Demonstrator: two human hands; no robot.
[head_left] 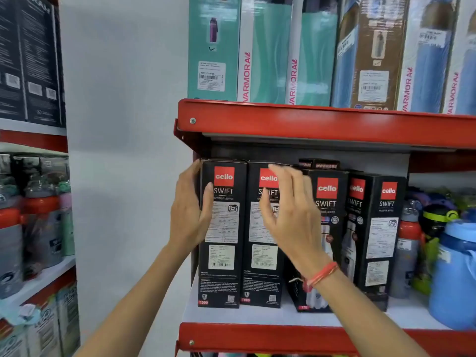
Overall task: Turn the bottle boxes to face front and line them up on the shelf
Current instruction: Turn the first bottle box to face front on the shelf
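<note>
Several tall black Cello Swift bottle boxes stand on the white shelf [257, 318]. The leftmost box [221, 266] and the second box [261, 269] show a text-and-barcode side. A third box [327, 199] shows a bottle picture and leans. A fourth box [354, 228] is turned at an angle, and the fifth box [381, 235] shows a label side. My left hand [189, 215] presses flat on the left side of the leftmost box, thumb on its front. My right hand [291, 215] hovers with fingers spread over the second box, partly hiding it.
A red shelf edge [322, 124] hangs just above the boxes, carrying teal and blue Varmora boxes [268, 52]. Loose bottles [409, 243] and a blue jug [453, 274] crowd the shelf's right end. Another rack with bottles [38, 222] stands at left, across a white wall gap.
</note>
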